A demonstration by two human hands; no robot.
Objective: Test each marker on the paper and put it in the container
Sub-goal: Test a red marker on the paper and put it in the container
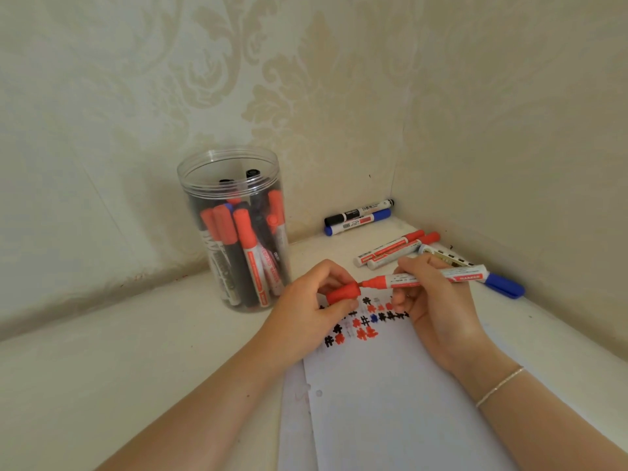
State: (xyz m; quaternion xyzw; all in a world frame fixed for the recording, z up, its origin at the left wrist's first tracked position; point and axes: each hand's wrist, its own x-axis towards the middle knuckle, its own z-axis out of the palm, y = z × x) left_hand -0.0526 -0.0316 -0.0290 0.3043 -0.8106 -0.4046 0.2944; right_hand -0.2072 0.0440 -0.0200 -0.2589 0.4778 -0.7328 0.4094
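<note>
My right hand (431,300) grips a red marker (387,281) by its white barrel, its uncapped tip pointing left. My left hand (312,300) pinches the red cap (343,293) right at that tip; cap and tip touch or nearly touch. Both hands hover over the white paper (390,402), which bears rows of black, red and blue test marks (363,322) near its far end. The clear plastic container (234,229) stands upright at the left, holding several red, black and blue markers.
Loose markers lie near the wall corner: a black one (360,212) and a blue one (356,222) at the back, two red ones (397,248), a blue-capped one (489,282) behind my right hand. Patterned walls close in at the back and right.
</note>
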